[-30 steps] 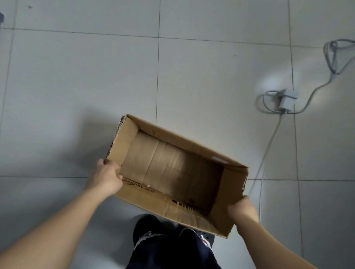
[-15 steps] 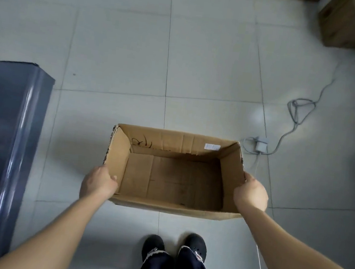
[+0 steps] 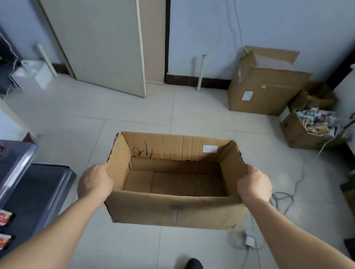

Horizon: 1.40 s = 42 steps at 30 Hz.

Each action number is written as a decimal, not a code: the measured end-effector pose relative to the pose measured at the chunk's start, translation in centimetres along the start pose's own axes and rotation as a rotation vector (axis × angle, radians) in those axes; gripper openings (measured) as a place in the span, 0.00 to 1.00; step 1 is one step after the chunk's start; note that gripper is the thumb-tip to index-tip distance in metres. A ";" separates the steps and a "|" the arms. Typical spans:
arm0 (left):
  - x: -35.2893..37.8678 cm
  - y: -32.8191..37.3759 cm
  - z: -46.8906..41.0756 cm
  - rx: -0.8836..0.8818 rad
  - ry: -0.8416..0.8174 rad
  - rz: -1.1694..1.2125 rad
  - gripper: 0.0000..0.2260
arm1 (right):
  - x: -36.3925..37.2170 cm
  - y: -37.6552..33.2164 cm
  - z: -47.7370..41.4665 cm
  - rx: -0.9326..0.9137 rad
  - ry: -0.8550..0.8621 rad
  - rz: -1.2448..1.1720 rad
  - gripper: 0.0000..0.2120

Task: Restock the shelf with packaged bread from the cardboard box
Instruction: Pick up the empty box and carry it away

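Raised since a moment ago, the cardboard box (image 3: 174,210) hangs over the floor (image 3: 129,117); left hand (image 3: 95,183) grasps its left wall, right hand (image 3: 254,185) its right wall. Farther off, a tall carton (image 3: 264,93) stands against the room's wall.

Soft, even indoor light, faint shadows, motion blur toward the edges, and wide-angle bending of straight lines.

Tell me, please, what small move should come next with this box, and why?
Probably carry the cardboard box toward the cartons by the far wall and set it down there. Its inside shows only bare cardboard, and the left hand and right hand both grip its end walls.
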<state>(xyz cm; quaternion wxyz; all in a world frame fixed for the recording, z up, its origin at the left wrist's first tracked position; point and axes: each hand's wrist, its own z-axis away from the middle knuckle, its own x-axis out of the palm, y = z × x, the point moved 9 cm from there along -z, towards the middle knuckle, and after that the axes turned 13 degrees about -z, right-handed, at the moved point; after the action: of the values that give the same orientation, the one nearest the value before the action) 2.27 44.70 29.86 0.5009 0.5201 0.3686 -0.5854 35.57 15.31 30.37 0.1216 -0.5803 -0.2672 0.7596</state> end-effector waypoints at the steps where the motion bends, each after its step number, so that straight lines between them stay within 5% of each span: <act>1: -1.8 1.1 -1.0 0.002 0.016 0.007 0.17 | -1.3 -1.6 -1.5 -0.020 0.009 -0.009 0.24; 11: -14.8 12.3 -11.5 -0.025 0.177 0.097 0.19 | -10.5 -17.6 -17.3 -0.263 0.068 -0.054 0.21; 20: -20.5 20.6 -24.4 -0.047 0.252 0.119 0.17 | -11.4 -29.2 -30.7 -0.331 0.076 -0.038 0.20; 31: -24.2 30.4 -42.0 -0.070 0.271 0.148 0.18 | -9.2 -41.6 -48.3 -0.378 0.072 -0.057 0.23; 42: -20.5 40.5 -55.9 -0.221 0.211 0.129 0.17 | -2.4 -50.0 -68.7 -0.472 -0.064 0.027 0.21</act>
<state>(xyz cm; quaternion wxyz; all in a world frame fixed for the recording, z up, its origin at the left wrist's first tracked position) 54.02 92.97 43.12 0.5501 0.5430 0.4473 -0.4499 95.07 73.70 47.06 -0.0360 -0.5720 -0.4333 0.6956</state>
